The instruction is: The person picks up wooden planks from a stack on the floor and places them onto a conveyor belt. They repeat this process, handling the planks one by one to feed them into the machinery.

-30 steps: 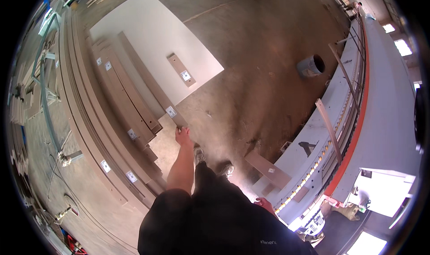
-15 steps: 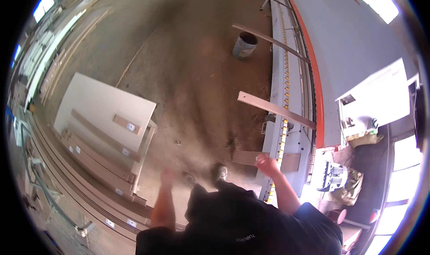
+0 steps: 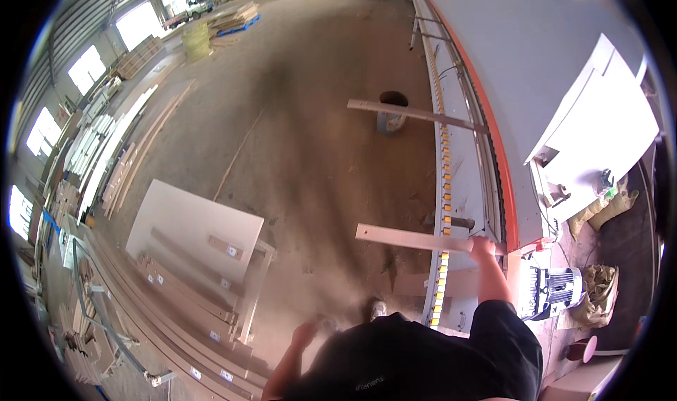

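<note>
My right hand [image 3: 483,247] is closed at the edge of a pale, flat board strip [image 3: 412,240], close to the strip's machine end. That strip lies crosswise over the machine's feed track [image 3: 446,211], its free end jutting out to the left over the floor. A second strip [image 3: 416,113] sticks out the same way farther along the track. My left hand [image 3: 303,335] hangs low by my left side, near nothing; its fingers are blurred and I cannot make out whether it holds anything.
To the left, a stand carries a large pale panel [image 3: 190,221] and several brown strips with small labels. A round bin [image 3: 392,122] stands on the floor beside the far strip. A motor [image 3: 564,284] and sacks [image 3: 598,295] are at the right.
My right hand has moved forward and right onto the nearer strip. My left hand has dropped back towards my body. The view has tilted up, showing more of the hall.
</note>
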